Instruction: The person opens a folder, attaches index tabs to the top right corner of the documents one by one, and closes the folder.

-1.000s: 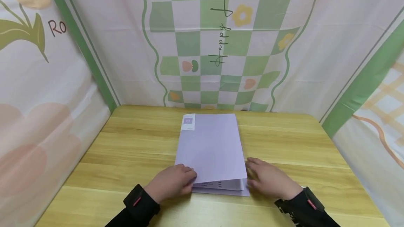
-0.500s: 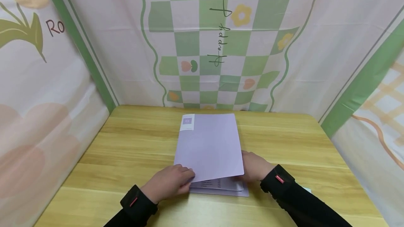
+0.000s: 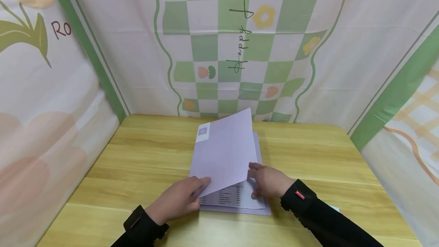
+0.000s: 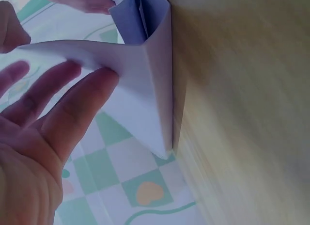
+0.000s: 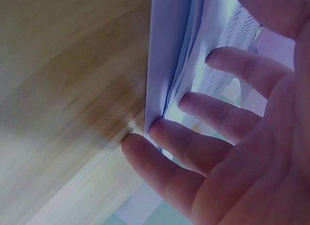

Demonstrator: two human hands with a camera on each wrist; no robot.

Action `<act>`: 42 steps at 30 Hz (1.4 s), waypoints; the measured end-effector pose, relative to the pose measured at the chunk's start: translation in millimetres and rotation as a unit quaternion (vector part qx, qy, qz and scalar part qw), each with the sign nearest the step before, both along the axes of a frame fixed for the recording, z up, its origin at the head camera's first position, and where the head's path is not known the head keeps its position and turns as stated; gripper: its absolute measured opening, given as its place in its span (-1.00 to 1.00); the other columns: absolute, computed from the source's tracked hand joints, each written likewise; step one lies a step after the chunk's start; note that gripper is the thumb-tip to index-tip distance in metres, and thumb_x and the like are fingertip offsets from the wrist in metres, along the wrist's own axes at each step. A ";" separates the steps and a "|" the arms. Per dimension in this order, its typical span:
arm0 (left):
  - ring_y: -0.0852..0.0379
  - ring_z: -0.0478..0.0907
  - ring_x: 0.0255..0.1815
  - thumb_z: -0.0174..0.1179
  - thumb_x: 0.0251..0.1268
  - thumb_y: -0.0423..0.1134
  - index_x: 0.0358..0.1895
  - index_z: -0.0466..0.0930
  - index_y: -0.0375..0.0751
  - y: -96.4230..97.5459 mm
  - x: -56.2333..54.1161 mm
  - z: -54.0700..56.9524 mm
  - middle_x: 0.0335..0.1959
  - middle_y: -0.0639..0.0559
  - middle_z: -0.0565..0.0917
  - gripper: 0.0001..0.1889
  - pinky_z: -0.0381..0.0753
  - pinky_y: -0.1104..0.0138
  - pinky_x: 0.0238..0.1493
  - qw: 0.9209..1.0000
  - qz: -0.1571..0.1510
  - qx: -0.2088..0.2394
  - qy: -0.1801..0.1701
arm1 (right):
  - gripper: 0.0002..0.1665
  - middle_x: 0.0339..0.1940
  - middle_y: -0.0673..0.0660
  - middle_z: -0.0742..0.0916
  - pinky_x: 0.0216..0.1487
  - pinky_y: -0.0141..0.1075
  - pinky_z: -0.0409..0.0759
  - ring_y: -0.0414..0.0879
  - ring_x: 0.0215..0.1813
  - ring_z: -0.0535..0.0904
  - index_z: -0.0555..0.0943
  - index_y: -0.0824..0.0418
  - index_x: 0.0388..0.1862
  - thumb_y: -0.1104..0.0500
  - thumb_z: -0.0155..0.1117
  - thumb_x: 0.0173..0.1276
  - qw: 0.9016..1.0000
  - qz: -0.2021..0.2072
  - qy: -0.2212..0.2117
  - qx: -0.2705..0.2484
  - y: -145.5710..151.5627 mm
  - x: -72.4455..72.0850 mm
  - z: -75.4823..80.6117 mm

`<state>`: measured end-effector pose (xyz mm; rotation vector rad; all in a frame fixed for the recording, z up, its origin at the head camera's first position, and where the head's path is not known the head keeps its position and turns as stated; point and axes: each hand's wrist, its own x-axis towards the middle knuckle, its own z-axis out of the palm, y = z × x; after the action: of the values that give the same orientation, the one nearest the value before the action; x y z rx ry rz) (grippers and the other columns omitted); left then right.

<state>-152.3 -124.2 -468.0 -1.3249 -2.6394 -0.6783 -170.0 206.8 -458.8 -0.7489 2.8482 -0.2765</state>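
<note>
A lilac folder (image 3: 223, 151) with a white label (image 3: 203, 132) lies on the wooden table, its front cover raised along the right side. Beneath that cover show printed pages (image 3: 236, 196) in sleeves. My left hand (image 3: 176, 199) is at the cover's lower left; in the left wrist view its extended fingers (image 4: 82, 106) touch the outside of the cover near the spine. At the free edge is my right hand (image 3: 272, 181), fingers spread. Its fingers (image 5: 218, 116) look straight in the right wrist view, beside the page edges; exact contact with the cover is unclear.
Bare wooden tabletop (image 3: 147, 155) surrounds the folder. Patterned cloth (image 3: 240, 48) hangs behind the table and along both sides. A small pale item (image 3: 334, 208) peeks out behind the right sleeve, mostly hidden.
The right hand has moved left to the cover's edge. The cover has risen and tilted leftward, baring more of the printed page. The left hand has shifted slightly left and down.
</note>
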 end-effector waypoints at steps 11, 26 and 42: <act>0.17 0.53 -0.10 0.27 -0.06 -0.41 0.56 0.11 -0.13 -11.5 7.6 2.2 0.16 0.01 0.49 -0.03 0.61 0.34 -0.12 0.997 0.024 0.077 -0.010 | -0.21 0.42 0.31 0.44 0.17 0.22 0.44 0.24 0.31 0.46 0.59 0.09 0.27 0.03 0.64 0.01 0.998 -0.042 -0.022 0.033 -5.8 2.2 0.7; -0.28 0.39 0.22 0.02 -0.26 -0.47 0.55 -0.29 -0.28 -10.2 0.5 17.9 0.49 -0.33 0.04 0.10 0.67 0.05 -0.17 0.957 0.046 0.279 0.058 | -0.20 0.40 0.31 0.47 0.23 -0.02 0.47 0.17 0.33 0.46 0.59 0.14 0.28 0.02 0.65 0.02 0.998 -0.034 -0.022 0.048 -4.4 0.5 3.8; -0.26 0.41 0.30 0.09 -0.11 -0.25 0.06 0.58 -0.38 -48.0 -32.0 135.9 0.12 -0.25 0.60 -0.46 0.10 -0.11 0.40 0.943 -0.127 0.104 0.290 | -0.18 0.39 0.31 0.47 0.24 -0.04 0.46 0.17 0.35 0.44 0.59 0.14 0.29 0.00 0.65 0.02 0.998 -0.028 -0.021 0.052 -8.8 1.8 4.3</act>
<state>-184.4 -172.2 -332.1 -1.5271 -1.9041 -0.4758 -168.2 198.0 -454.5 -0.6366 2.8221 -0.1490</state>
